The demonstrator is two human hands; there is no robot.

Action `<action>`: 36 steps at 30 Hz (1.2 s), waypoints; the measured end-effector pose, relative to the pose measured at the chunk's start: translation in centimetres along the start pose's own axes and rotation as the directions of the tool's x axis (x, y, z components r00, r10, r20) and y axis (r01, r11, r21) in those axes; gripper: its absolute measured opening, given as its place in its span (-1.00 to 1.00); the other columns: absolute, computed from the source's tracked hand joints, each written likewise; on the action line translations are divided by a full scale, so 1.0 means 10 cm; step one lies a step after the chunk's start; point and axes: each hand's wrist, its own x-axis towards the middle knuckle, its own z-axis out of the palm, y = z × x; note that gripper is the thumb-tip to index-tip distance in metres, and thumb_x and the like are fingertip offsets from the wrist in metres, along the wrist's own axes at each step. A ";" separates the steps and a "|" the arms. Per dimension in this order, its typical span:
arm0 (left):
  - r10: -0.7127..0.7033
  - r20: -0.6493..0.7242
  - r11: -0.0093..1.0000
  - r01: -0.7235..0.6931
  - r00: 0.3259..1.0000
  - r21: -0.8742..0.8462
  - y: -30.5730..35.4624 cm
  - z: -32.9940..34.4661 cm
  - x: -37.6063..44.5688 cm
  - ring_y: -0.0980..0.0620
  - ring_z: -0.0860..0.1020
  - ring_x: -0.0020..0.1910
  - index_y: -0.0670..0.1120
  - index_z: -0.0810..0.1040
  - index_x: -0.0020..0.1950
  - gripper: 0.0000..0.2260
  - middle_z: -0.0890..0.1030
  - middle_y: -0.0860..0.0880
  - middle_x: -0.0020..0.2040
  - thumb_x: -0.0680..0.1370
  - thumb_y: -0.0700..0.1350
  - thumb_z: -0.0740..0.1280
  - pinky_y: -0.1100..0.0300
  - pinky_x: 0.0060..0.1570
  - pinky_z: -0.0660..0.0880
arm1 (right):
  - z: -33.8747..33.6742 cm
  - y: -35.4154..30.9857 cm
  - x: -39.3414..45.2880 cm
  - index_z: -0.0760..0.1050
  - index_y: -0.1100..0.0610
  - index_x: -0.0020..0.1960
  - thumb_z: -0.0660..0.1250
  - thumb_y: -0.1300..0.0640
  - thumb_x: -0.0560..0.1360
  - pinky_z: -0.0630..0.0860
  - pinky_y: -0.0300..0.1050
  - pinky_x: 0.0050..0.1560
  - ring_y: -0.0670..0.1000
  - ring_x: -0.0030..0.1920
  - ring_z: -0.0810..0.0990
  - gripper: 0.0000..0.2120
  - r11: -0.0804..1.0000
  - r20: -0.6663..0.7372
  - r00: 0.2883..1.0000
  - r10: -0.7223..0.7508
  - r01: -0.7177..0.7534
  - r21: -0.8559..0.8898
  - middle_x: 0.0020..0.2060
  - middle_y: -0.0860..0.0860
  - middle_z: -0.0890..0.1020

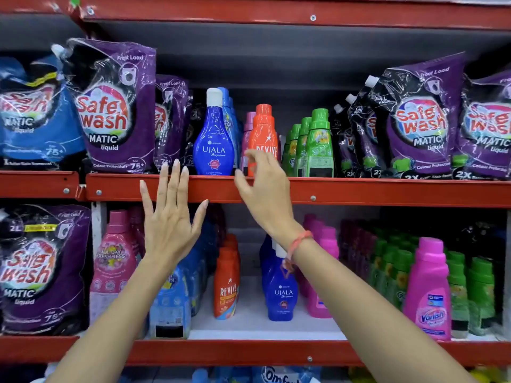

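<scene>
Fingers (256, 157) of the right hand (264, 186): half curled into a loose claw with the thumb swung out to the left. Nothing is actually gripped as far as I can see.
Fingers (177, 175) of the left hand (168, 219): straight and spread, palm facing the shelf, holding nothing. The tips are up in front of the red shelf edge (359, 193).
Orange bottle (262, 125): upright at the front of the upper shelf, between the blue bottle (213, 139) on its left and the green bottles (318, 145) on its right. There's a pink bottle (249, 120) tucked close behind it.
Step in hand: looks to me like the reach-in, with the right hand closing on the orange bottle but the grab not yet made.
Bottle vs fingers: the curled fingertips sit right over the label and the thumb is low by the bottle's left side, so the body lies in the gap between them. Whether skin is touching plastic, honestly can't tell from this angle.
Next move: I'd say push in a touch, wrap thumb and fingers round the lower body, then lift it clear of the shelf lip.
Watch out: the neighbours are tight, so a sloppy grab could knock the blue or pink one.
Left hand's job: probably just hovering to steady things.
</scene>
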 end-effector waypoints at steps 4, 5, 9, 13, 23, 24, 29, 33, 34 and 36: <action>0.002 0.017 1.000 -0.002 1.000 0.021 -0.07 0.03 0.00 -0.06 -0.03 0.59 -0.14 0.03 0.58 -0.37 0.07 -0.11 0.61 0.61 0.17 0.04 -0.26 0.51 -0.04 | 0.30 -0.25 0.25 0.28 0.25 0.41 0.39 -0.03 0.47 0.37 -0.03 0.25 0.16 0.26 0.46 -0.36 0.993 0.036 0.993 0.112 -0.111 -0.039 0.26 0.16 0.48; 0.003 0.018 1.000 -0.004 1.000 0.012 -0.08 0.05 -0.01 -0.06 -0.03 0.59 -0.14 0.03 0.58 -0.37 0.07 -0.10 0.61 0.61 0.18 0.04 -0.26 0.51 -0.04 | 0.40 -0.28 0.29 0.23 0.27 0.44 0.40 -0.06 0.45 0.36 -0.03 0.26 0.18 0.27 0.44 -0.28 0.990 0.030 0.991 0.132 -0.130 -0.060 0.28 0.18 0.45; 0.007 0.028 1.000 -0.008 1.000 0.029 -0.12 0.06 -0.01 -0.06 -0.02 0.59 -0.14 0.05 0.58 -0.35 0.10 -0.09 0.60 0.60 0.21 0.01 -0.27 0.50 -0.09 | 0.64 -0.37 0.38 0.14 0.32 0.47 0.43 -0.17 0.40 0.37 0.00 0.26 0.20 0.24 0.43 -0.11 0.973 -0.033 0.983 0.180 -0.183 -0.140 0.29 0.20 0.43; 0.014 0.054 0.999 -0.016 0.998 0.034 -0.13 0.04 0.01 -0.04 -0.03 0.59 -0.13 0.03 0.58 -0.34 0.08 -0.08 0.61 0.60 0.23 -0.03 -0.29 0.49 -0.15 | 0.74 -0.38 0.42 0.23 0.30 0.39 0.44 -0.19 0.37 0.40 -0.03 0.23 0.18 0.22 0.44 -0.18 0.961 -0.073 0.971 0.226 -0.234 -0.145 0.25 0.18 0.44; 0.025 0.089 0.999 -0.029 0.996 0.042 -0.16 0.03 0.01 -0.03 -0.07 0.59 -0.12 -0.03 0.59 -0.29 0.04 -0.07 0.62 0.58 0.27 0.01 -0.25 0.50 -0.21 | 0.64 -0.37 0.44 0.33 0.27 0.35 0.48 -0.15 0.32 0.43 -0.07 0.13 0.16 0.16 0.48 -0.23 0.978 -0.144 0.967 0.211 -0.209 0.030 0.21 0.15 0.49; 0.023 0.092 0.999 -0.026 0.995 0.034 -0.16 0.02 0.01 -0.03 -0.08 0.59 -0.11 -0.03 0.59 -0.29 0.03 -0.07 0.62 0.57 0.27 0.01 -0.25 0.50 -0.21 | 0.60 -0.37 0.45 0.33 0.27 0.35 0.48 -0.15 0.32 0.43 -0.06 0.15 0.15 0.17 0.49 -0.22 0.981 -0.169 0.966 0.194 -0.190 0.039 0.21 0.15 0.49; 0.006 0.098 1.000 -0.003 0.995 -0.031 -0.10 -0.04 0.00 0.00 -0.11 0.59 -0.11 -0.03 0.59 -0.30 0.03 -0.06 0.62 0.58 0.27 -0.02 -0.27 0.49 -0.23 | 0.33 -0.39 0.38 0.36 0.25 0.35 0.50 -0.16 0.30 0.44 -0.08 0.21 0.11 0.22 0.50 -0.21 0.986 -0.267 0.951 0.158 -0.135 0.100 0.24 0.12 0.51; -0.016 0.096 0.997 0.023 0.995 -0.079 0.00 -0.10 -0.04 0.03 -0.12 0.59 -0.14 -0.04 0.59 -0.31 0.00 -0.07 0.62 0.60 0.26 -0.03 -0.24 0.50 -0.26 | 0.13 -0.38 0.20 0.37 0.20 0.35 0.51 -0.18 0.27 0.49 -0.06 0.22 0.06 0.22 0.52 -0.20 0.984 -0.294 0.943 0.156 -0.124 0.124 0.22 0.08 0.52; -0.013 0.090 0.995 0.021 0.996 -0.094 0.04 -0.11 -0.08 0.03 -0.11 0.59 -0.15 -0.04 0.58 -0.32 0.00 -0.08 0.62 0.60 0.24 -0.02 -0.23 0.50 -0.25 | 0.08 -0.39 0.14 0.38 0.19 0.35 0.52 -0.19 0.26 0.49 -0.09 0.21 0.04 0.21 0.53 -0.20 0.983 -0.295 0.942 0.161 -0.128 0.129 0.21 0.06 0.53; 0.004 0.074 0.994 0.005 0.997 -0.110 0.12 -0.12 -0.18 0.02 -0.09 0.59 -0.17 -0.03 0.58 -0.34 0.00 -0.09 0.62 0.62 0.20 0.00 -0.22 0.51 -0.21 | -0.01 -0.39 0.00 0.39 0.17 0.33 0.53 -0.19 0.24 0.41 -0.28 0.15 -0.02 0.19 0.53 -0.21 0.980 -0.284 0.942 0.177 -0.144 0.135 0.19 0.02 0.54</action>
